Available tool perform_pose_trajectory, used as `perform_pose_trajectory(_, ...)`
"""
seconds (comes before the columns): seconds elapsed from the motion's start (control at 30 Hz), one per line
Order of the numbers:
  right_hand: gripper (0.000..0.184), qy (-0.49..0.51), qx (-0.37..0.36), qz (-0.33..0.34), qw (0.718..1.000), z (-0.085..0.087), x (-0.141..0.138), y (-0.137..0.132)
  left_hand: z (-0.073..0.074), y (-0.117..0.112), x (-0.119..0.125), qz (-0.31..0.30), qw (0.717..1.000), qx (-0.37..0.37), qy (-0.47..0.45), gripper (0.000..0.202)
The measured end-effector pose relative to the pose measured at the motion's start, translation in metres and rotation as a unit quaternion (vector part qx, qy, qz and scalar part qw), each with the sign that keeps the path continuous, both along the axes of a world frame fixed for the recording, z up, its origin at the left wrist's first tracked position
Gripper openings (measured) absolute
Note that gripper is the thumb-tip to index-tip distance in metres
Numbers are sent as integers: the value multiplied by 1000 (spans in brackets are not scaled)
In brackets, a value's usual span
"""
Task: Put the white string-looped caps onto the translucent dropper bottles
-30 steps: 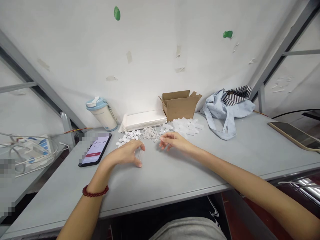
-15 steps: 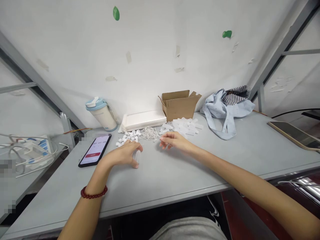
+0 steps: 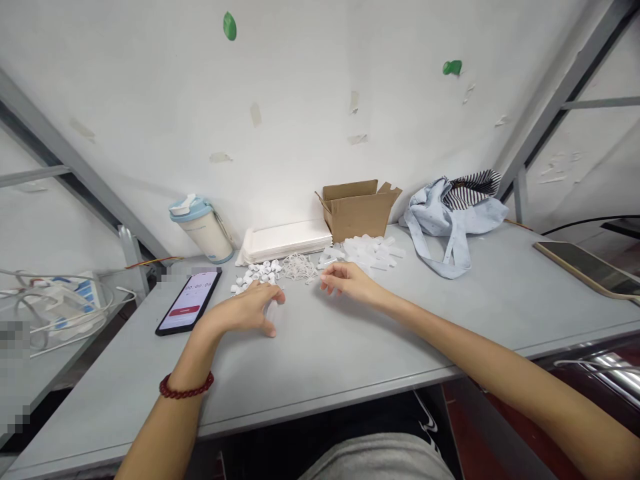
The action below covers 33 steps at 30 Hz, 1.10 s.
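Slightly leftward my left hand had shifted with the clear piece, which sat between spread thumb and fingers above the bench, firmness of hold untellable; light, even cupping seemed best.

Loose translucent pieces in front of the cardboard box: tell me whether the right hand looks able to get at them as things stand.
Probably yes: the right hand is close in front of the translucent pieces, nothing visible blocks the way, and the cardboard box stands behind them.
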State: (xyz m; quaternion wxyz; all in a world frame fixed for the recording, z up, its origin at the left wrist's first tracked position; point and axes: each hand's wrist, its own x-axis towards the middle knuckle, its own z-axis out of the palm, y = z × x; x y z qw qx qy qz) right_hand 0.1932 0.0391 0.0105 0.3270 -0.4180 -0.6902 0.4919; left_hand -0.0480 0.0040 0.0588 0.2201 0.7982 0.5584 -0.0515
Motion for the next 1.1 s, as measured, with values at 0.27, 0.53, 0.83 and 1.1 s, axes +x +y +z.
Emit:
perform_pose_trajectory(0.27,28,-209,381,97,895,-24,2,6,-7,6,1,29,991,95,-86,38)
perform_pose_trajectory(0.53,36,-272,399,117,867,-32,-2,9,-17,14,17,89,964,211,-132,19)
perform_pose_trajectory(0.83,33,-215,379,74,897,-31,-1,12,-28,12,32,74,952,271,-126,19)
perform_pose_trajectory(1.1,39,-86,292,56,951,-18,-3,1,-37,9,42,45,947,278,-153,29)
